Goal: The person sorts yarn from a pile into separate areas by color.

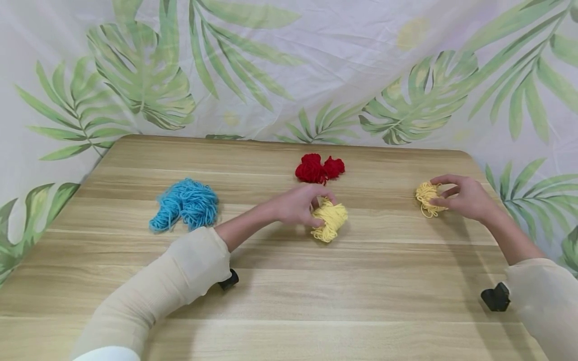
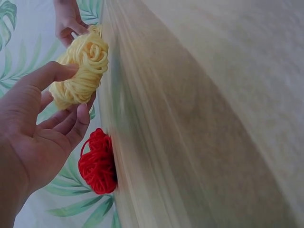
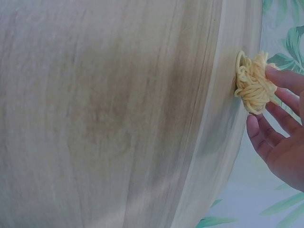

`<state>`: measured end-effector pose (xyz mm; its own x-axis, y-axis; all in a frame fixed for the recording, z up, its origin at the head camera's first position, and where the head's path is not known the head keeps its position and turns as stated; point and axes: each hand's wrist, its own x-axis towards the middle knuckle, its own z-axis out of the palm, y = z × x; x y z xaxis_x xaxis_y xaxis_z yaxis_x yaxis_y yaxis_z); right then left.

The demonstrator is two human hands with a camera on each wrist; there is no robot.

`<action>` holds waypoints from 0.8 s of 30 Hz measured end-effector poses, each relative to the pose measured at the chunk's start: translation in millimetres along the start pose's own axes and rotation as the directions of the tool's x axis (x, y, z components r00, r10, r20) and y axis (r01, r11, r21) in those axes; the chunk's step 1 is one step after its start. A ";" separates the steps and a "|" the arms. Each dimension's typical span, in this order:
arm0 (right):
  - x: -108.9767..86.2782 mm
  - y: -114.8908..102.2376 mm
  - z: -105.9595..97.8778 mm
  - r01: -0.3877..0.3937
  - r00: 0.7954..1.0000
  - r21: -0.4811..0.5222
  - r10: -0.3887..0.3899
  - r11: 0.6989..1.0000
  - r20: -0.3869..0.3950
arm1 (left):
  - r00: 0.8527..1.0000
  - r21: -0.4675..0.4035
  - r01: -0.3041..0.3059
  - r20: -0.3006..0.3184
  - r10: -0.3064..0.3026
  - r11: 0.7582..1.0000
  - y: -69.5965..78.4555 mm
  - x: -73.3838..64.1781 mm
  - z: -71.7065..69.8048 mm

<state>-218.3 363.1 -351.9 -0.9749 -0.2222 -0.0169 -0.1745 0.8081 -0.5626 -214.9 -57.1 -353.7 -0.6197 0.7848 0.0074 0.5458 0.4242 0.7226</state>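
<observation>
Near the middle of the table, my left hand (image 1: 300, 205) pinches a bundle of light yellow yarn (image 1: 333, 220) between thumb and fingers. The left wrist view shows the thumb on one side of this yellow bundle (image 2: 85, 71), with fingertips on the other. Farther right, my right hand (image 1: 469, 198) holds a smaller, deeper yellow yarn bundle (image 1: 426, 198) by its right side. Loose loops hang from that bundle (image 3: 254, 85) in the right wrist view, where thumb and fingertips meet its edge.
Two joined-looking clumps of red yarn (image 1: 311, 168) lie at the table's back, beyond my left hand. A blue yarn pile (image 1: 191, 203) sits on the left. The wooden table (image 1: 316, 296) ends at a leaf-patterned cloth (image 1: 325, 60) behind it.
</observation>
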 end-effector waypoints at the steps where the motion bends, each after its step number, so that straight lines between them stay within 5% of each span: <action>1: 0.1 -0.1 -0.1 -0.002 1.000 0.000 0.002 1.000 0.003 | 1.000 -0.002 0.003 -0.007 -0.003 1.000 0.7 0.8 0.6; 24: 0.3 2.7 0.4 -0.029 1.000 -0.010 0.029 1.000 -0.006 | 0.998 0.005 -0.007 -0.067 0.007 1.000 7.2 25.0 13.1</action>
<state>-219.0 365.0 -353.8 -0.9803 -0.1954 -0.0276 -0.1478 0.8197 -0.5533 -219.1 -28.5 -357.4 -0.6523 0.7557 0.0587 0.5526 0.4211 0.7193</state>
